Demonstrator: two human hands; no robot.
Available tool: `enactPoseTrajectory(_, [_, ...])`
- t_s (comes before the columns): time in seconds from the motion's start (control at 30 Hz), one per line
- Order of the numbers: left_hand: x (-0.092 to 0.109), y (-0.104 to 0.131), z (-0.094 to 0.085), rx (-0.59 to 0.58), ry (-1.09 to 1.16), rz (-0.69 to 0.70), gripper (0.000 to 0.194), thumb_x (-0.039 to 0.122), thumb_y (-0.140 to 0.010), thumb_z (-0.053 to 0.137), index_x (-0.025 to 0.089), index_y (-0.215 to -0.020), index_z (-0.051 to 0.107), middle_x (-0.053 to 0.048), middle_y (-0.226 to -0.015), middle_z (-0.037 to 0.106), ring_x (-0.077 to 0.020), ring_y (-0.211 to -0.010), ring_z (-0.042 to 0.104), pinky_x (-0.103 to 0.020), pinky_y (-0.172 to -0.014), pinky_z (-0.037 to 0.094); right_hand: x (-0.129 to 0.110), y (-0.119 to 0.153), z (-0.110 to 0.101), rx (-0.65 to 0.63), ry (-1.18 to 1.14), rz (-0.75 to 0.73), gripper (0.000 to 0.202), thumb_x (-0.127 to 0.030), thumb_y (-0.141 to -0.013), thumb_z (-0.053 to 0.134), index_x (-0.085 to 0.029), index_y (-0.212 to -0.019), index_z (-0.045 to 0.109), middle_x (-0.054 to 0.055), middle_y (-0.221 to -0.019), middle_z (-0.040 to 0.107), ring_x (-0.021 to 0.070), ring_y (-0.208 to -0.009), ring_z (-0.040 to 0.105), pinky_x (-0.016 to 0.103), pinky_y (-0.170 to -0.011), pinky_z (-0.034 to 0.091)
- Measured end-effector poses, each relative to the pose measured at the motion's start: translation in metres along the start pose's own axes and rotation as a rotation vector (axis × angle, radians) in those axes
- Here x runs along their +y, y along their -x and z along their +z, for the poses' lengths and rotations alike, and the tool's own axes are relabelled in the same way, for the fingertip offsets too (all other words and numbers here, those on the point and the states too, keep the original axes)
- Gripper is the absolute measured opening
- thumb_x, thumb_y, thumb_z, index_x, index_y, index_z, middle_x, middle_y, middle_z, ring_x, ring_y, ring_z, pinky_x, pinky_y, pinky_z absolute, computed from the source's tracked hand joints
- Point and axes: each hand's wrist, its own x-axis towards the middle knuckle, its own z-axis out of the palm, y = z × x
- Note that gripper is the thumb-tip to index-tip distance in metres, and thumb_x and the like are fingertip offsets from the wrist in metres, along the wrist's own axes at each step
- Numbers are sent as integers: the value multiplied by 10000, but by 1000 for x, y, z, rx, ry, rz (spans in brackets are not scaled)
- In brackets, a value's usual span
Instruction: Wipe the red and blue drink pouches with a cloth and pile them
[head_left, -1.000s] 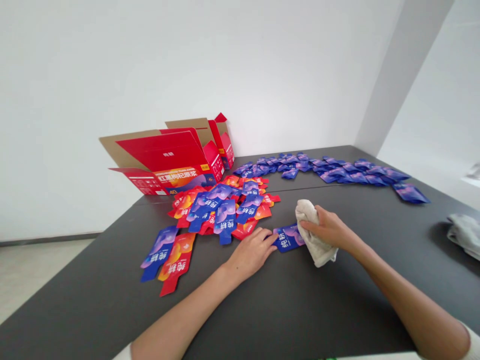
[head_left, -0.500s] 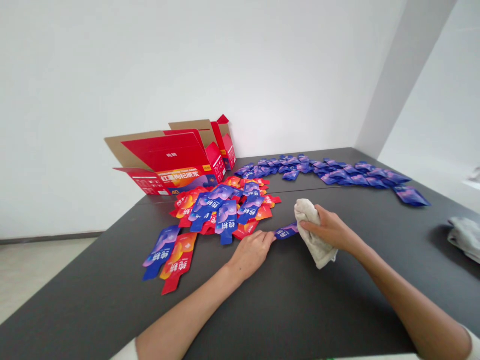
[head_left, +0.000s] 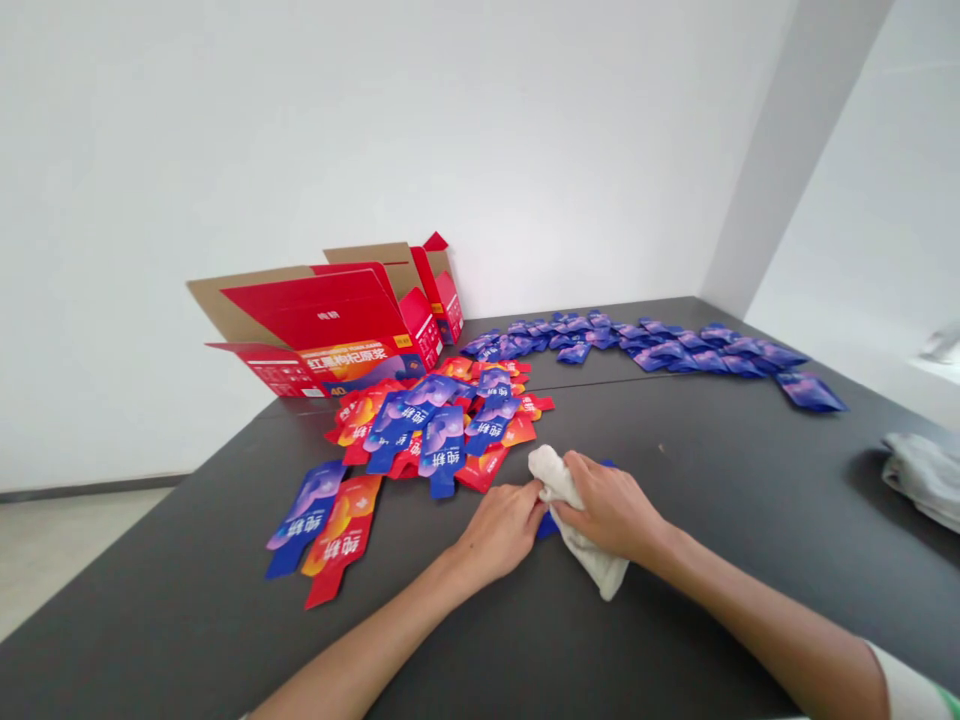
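My right hand [head_left: 611, 505] grips a bunched whitish cloth [head_left: 596, 562] and presses it onto a blue pouch [head_left: 548, 525] in front of me. Most of that pouch is covered by the cloth and hand; only blue bits of its edges show. My left hand [head_left: 499, 525] is closed at the pouch's left end, its fingertips bent and touching the cloth. Just beyond lie flattened red and blue sleeves [head_left: 444, 442] in an overlapping heap. One separate blue sleeve [head_left: 309, 510] and one red sleeve [head_left: 345, 535] rest to its left.
Two open red cartons [head_left: 330, 325] stand behind the heap, flaps up. Along the back of the dark table [head_left: 675, 630] runs a row of several blue pouches [head_left: 675, 350], with one pouch [head_left: 810, 390] at its right end. A grey cloth [head_left: 926, 475] lies at the right edge.
My right hand has brought the cloth left and down onto the blue pouch, up against my left hand. The view has shifted slightly.
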Motion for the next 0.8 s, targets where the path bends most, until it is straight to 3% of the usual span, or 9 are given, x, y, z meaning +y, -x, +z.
enactPoseTrajectory(0.2, [4,-1,-1,-37,-57,-1,220,279,-917,327,197,-865,525,-26,-796,628,-165,-762,594,-244,-650,383,2,-6,-4,-13,219,239,308,-410,-820,401,-160,-994,446,118,-963,605,250,-849,600,285,-654,373])
enactPoseTrajectory(0.37, [4,-1,0,-43,-72,-23,220,280,-912,334,184,-866,527,-47,-827,635,-179,-779,596,-256,-659,384,-9,5,0,-77,185,10,289,-384,-822,397,-170,-1012,441,107,-930,614,232,-820,608,285,-665,384])
enactPoseTrajectory(0.57, [6,-2,-3,-55,-68,1,211,269,-912,333,195,-851,521,-23,-775,620,-160,-734,585,-241,-626,372,7,3,-6,-19,271,255,317,-382,-826,377,-138,-1017,446,146,-933,614,274,-821,611,314,-649,394])
enactPoseTrajectory(0.73, [5,-2,0,-50,-98,-9,188,253,-901,353,187,-858,523,-37,-812,632,-178,-767,588,-254,-650,371,-4,10,-2,-87,212,-9,318,-375,-807,419,-165,-1044,445,104,-937,621,244,-814,611,292,-654,398])
enactPoseTrajectory(0.8, [5,-1,0,-56,-87,-13,197,261,-906,347,188,-863,525,-35,-816,630,-172,-770,585,-251,-659,372,-4,10,-3,-92,212,37,305,-376,-802,425,-167,-1022,453,98,-917,626,251,-814,612,295,-651,400])
